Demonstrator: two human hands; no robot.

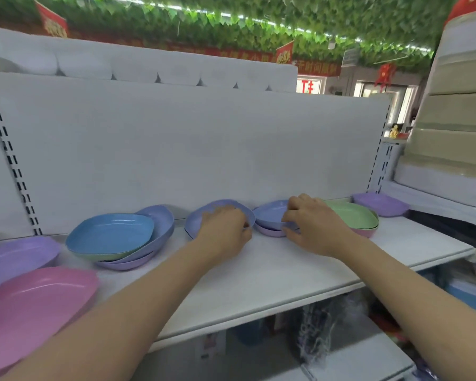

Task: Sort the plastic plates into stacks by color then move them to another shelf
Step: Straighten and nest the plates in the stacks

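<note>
Pink plate (36, 303) and lilac plate (17, 257) at nine o'clock on shelf (272, 273). Mixed stack (116, 240) topped in blue toward ten. Left hand (226, 226), fingers curled, gripping periwinkle plate (217, 209) at twelve. Right hand (311, 224) pinching rim of blue-violet plate (270, 214) on small stack. Green plate (352, 213) behind, purple tray (379, 204) at two. Bare shelf front near six.

The blue plate (110, 237), pink plate (33, 303) and green plate (349, 213) look like smooth plastic with a soft sheen, while the white shelf (272, 276) appears matt and faintly mottled.
</note>
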